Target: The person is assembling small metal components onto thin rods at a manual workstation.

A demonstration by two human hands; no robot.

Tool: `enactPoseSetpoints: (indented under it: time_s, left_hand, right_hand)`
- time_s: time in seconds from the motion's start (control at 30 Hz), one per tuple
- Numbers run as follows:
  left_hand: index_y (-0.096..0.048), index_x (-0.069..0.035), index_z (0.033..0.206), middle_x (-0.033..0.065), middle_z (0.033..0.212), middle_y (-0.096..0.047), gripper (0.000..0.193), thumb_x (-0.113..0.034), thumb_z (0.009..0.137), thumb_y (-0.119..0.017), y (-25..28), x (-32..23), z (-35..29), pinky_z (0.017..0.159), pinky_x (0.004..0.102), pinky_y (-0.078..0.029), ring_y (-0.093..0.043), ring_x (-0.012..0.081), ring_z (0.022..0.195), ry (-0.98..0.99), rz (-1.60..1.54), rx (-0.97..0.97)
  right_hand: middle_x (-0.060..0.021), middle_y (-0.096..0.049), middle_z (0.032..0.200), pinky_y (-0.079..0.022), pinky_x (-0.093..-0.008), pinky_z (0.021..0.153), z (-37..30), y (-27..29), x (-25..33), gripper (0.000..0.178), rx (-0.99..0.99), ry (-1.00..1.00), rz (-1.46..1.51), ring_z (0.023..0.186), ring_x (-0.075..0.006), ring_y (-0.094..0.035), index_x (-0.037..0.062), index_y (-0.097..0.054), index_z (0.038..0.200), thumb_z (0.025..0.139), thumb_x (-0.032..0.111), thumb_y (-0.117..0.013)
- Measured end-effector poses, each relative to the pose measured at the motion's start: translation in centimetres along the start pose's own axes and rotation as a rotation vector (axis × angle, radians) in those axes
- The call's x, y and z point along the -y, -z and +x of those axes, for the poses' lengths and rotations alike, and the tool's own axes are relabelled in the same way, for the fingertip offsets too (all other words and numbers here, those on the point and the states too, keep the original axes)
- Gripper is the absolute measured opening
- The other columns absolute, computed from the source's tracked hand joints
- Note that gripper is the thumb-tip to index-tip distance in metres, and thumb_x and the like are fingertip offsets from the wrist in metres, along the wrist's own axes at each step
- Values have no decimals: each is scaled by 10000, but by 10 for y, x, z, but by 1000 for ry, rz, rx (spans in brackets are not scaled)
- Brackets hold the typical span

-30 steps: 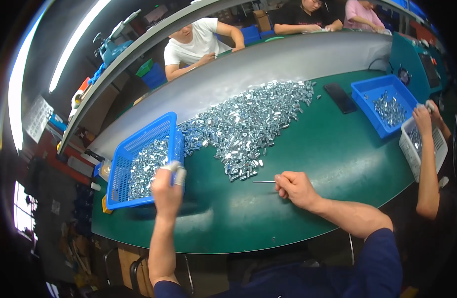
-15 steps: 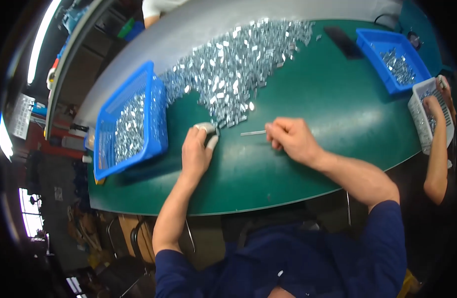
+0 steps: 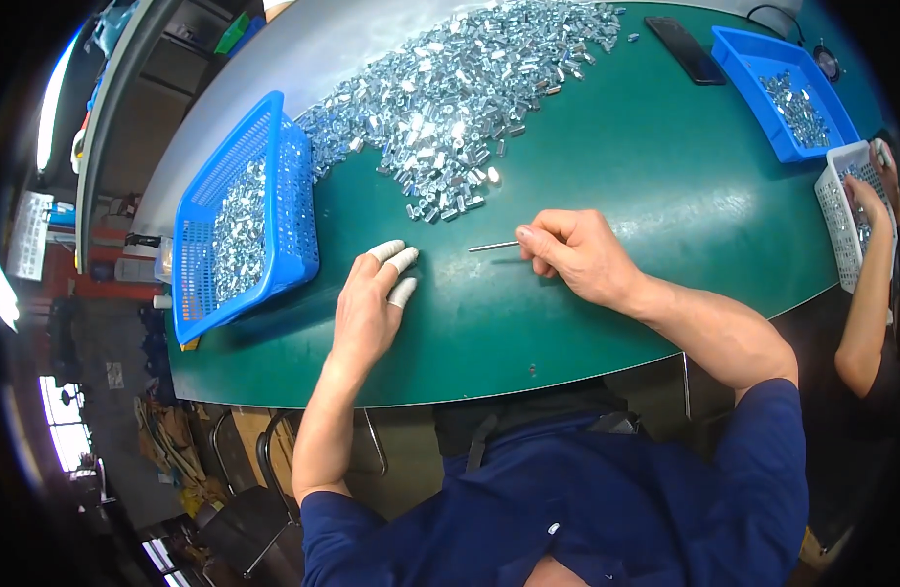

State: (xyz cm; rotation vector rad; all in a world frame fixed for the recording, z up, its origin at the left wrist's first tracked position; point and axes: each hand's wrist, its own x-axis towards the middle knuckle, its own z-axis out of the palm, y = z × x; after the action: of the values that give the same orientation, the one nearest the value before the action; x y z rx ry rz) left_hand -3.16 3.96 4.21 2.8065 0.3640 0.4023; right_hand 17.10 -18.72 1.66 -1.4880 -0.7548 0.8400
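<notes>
My left hand (image 3: 370, 298) is low over the green table (image 3: 567, 342), nearer to me than the pile's tip. White finger covers wrap its thumb and two fingers. Those fingers are apart, and I see nothing between them. A thin metal rod (image 3: 491, 247) is pinched between the thumb and fingers of my right hand (image 3: 582, 259), its free end pointing left toward my other hand. Beyond both hands spreads a large pile of small shiny metal pieces (image 3: 440, 127), its narrow tip toward me.
At left stands a blue basket (image 3: 298, 225) of metal pieces. A dark flat phone-like slab (image 3: 685, 51) lies far right, near a blue tray (image 3: 753, 98) with more pieces. Another person's hands (image 3: 869, 201) reach into a white basket (image 3: 841, 240) at the right edge.
My left hand has drawn back from the pile's tip toward me, and its fingers have spread. My right hand still holds the rod. The whole view has shifted slightly.
</notes>
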Motion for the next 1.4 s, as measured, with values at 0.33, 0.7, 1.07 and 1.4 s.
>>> enactPoseSetpoints:
  time_s: [0.33,0.7,1.07,1.4]
  left_hand:
    - [-731,-59,1166,122,1140,-679,334,-89,839,-787,15,19,6,864,417,-560,-660,319,1026,-176,162,132]
    - [-743,-37,1024,132,1125,-715,197,-30,838,-808,-3,0,-1,837,389,-575,-698,310,1027,-48,-185,3]
    - [-732,-17,1022,143,1115,-735,225,-30,819,-829,-9,-33,17,823,374,-584,-711,299,997,-151,-259,-37]
    - [-707,-22,953,101,1001,-711,210,-34,778,-824,-22,-64,27,740,417,-567,-677,308,884,-401,-200,-72]
  right_hand:
    - [-17,-642,686,-458,-258,576,1,-1,-2,367,23,9,-39,636,-78,-583,0,-704,869,1062,302,-624]
    - [-33,-679,835,-493,-270,673,-7,-7,2,195,31,81,-136,782,-88,-611,-20,-708,983,1002,174,-708]
    - [-133,-714,841,-530,-368,652,-6,-3,3,152,25,384,-382,733,-249,-693,-5,-720,925,943,145,-738]
    - [-126,-683,691,-513,-384,608,-9,-7,-3,250,55,358,-488,636,-274,-672,11,-717,853,996,209,-664]
